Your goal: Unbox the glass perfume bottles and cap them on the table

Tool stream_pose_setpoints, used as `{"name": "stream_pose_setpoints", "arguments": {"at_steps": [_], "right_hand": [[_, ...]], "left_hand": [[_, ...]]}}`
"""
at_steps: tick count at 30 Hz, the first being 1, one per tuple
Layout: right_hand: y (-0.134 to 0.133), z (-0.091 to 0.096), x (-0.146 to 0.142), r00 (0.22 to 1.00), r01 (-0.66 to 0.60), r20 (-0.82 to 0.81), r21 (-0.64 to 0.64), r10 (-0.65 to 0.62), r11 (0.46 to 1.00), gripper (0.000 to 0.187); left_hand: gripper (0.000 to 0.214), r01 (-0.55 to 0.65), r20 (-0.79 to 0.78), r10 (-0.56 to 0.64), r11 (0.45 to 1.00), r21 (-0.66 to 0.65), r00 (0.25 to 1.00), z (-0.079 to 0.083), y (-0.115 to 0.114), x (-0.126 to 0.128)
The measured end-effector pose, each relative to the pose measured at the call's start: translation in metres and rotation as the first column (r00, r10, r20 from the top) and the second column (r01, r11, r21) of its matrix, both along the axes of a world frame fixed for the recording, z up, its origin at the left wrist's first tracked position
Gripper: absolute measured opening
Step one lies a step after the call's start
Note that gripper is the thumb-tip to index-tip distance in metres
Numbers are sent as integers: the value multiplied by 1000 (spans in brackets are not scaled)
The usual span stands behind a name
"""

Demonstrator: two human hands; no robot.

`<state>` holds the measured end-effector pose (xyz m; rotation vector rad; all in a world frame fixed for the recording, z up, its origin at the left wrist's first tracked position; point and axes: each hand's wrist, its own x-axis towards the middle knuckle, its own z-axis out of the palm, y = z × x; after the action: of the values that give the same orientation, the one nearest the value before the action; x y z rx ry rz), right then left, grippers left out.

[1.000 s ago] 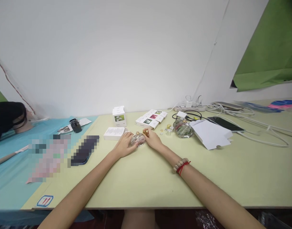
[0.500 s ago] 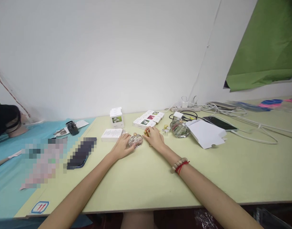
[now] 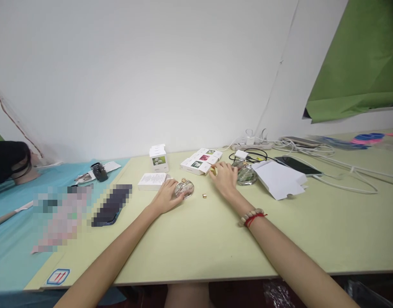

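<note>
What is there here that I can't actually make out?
Head view:
Gold piece: mostly covered by the right hand; whether gripped, unclear.
Right-side glass bottle: left part behind that hand.
Leftmost flat white box: print too small to read.
Dark item: blurred by blocky pixels.
Other person: cut off by left edge.

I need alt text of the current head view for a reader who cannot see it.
A person's left hand touches a clear bottle on a pale yellow table, while the right hand is at a gold-coloured piece. A second bottle is beside that hand.
</note>
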<state>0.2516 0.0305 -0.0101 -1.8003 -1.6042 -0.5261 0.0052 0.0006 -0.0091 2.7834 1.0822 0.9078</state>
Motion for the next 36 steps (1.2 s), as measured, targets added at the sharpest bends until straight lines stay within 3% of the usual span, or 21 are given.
{"name": "stream_pose_setpoints", "arguments": {"at_steps": [7,14,21,25,31,36], "right_hand": [[7,-6,18,995,90,-31,-22,-90,996,21],[7,-7,19,998,51,-21,-138,-54,989,22],[0,16,28,995,67,-73,-19,-69,998,27],[-1,20,34,993,23,-111,-129,-37,991,23],[3,2,27,994,23,109,-245,3,969,18],[0,3,25,984,-1,172,-285,52,958,24]], "left_hand": [[21,5,17,-5,1000,2,1000,0,0,0],[18,9,20,-9,1000,13,1000,-1,1,0],[17,5,17,-5,1000,13,1000,0,1,0],[18,-1,8,1,1000,-4,1000,-1,1,-1],[20,-6,25,7,1000,-14,1000,-1,1,0],[20,0,36,0,1000,-10,999,-1,1,0]]}}
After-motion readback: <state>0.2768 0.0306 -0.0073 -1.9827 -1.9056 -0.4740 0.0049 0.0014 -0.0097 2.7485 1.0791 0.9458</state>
